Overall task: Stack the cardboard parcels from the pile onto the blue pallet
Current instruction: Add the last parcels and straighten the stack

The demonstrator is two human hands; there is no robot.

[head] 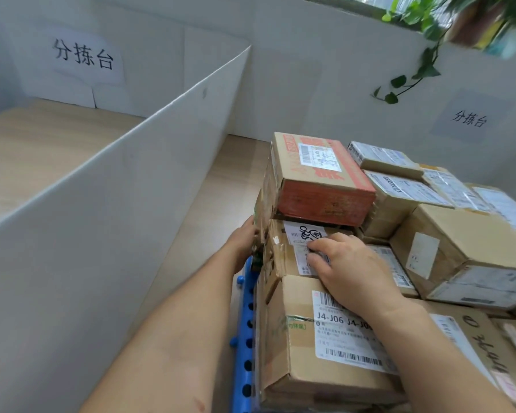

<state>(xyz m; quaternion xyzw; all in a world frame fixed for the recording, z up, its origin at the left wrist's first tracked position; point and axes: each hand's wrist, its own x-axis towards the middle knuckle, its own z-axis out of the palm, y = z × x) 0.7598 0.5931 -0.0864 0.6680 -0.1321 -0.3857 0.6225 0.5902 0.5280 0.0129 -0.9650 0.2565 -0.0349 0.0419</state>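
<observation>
1. At the left edge of the stack, the fingers (319,244) of the right hand (349,272) lie loosely bent on the labelled top of the small taped parcel (280,254), pressing on it and not gripping. With no grip, a hard push could slide the palm across the glossy label.
2. The left hand (245,242) is set against that parcel's left side. Its fingertips are hidden behind a torn flap, so it cannot be told whether they curl round anything. If the flap gives way, the hand loses its purchase.
3. The small taped parcel sits on the pallet load, above the J4-J06 parcel (310,347) and tucked under the front edge of the red-sided parcel (322,180). Pushing it further in may nudge the red-sided parcel, which stands highest and could tip backward or sideways.
4. The J4-J06 parcel looks crushed at its left corner. Weight pressed down here may make that corner sag and tilt the column outward.
5. The column stands right at the rim of the blue pallet (245,338), with only floor between it and the white divider panel (116,204). Anything that slips leftward probably falls off the pallet.
</observation>
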